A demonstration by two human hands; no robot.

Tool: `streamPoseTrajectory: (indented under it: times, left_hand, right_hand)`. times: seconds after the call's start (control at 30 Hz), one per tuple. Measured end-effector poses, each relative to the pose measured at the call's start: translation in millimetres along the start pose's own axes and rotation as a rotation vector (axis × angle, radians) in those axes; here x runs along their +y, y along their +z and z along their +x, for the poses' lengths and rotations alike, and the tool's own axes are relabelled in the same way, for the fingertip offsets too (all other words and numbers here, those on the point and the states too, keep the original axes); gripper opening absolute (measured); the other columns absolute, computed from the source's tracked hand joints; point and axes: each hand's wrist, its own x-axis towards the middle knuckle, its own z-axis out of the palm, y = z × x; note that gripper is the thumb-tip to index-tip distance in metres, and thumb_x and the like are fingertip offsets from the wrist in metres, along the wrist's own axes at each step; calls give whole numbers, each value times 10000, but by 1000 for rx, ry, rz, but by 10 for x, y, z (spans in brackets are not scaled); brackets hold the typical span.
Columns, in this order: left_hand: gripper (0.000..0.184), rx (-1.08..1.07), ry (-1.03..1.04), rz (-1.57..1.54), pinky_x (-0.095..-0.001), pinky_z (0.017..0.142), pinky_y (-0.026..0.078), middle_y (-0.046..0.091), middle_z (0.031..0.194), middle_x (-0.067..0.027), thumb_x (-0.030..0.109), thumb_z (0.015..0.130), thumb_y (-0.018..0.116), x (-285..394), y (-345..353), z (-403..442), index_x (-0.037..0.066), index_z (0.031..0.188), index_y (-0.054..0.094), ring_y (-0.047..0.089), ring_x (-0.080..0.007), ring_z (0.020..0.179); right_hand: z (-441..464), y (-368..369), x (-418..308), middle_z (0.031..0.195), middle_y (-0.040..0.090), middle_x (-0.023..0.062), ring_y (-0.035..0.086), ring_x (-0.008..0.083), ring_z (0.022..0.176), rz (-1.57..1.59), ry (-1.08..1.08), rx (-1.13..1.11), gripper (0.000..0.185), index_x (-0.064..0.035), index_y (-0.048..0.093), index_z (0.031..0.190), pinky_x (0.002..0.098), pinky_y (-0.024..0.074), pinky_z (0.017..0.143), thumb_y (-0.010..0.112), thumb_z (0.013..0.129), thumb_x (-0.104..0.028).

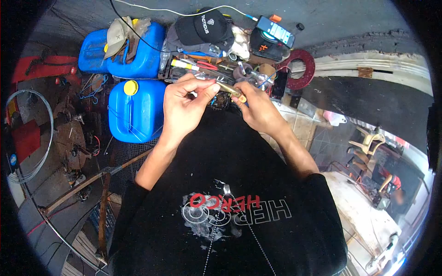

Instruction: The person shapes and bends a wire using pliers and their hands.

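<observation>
Both my hands are raised in front of my chest, above a cluttered bench. My left hand is closed in a pinch, with thumb and fingertips at the left end of a slim brass-coloured tool. Wrapped round the tool's other end is my right hand. Anything small between my left fingertips is too small to make out. Just behind the hands lie red-handled pliers and a yellow and white tube.
Blue jugs stand at the left, near a metal frame. A black cap and a lit phone lie at the back. A red disc is right of them. Another person is at the far right.
</observation>
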Motion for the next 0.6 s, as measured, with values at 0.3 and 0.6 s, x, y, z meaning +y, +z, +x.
streamPoseTrajectory:
  times: [0.3,0.6]
  left_hand:
    - [113,8,-55,2,-230,622,425,641,765,-18,35,859,796,-22,86,16,0,964,776,536,-60,679]
    - [107,22,-70,31,-229,590,426,635,766,-16,40,875,783,-134,89,13,-13,967,768,552,-57,669]
  right_hand:
    - [3,-36,35,935,634,220,641,439,885,-9,53,-43,238,9,565,1122,474,489,761,642,965,-153]
    - [12,85,136,1001,629,238,626,441,968,17,10,58,241,22,569,1125,479,482,822,632,976,-155]
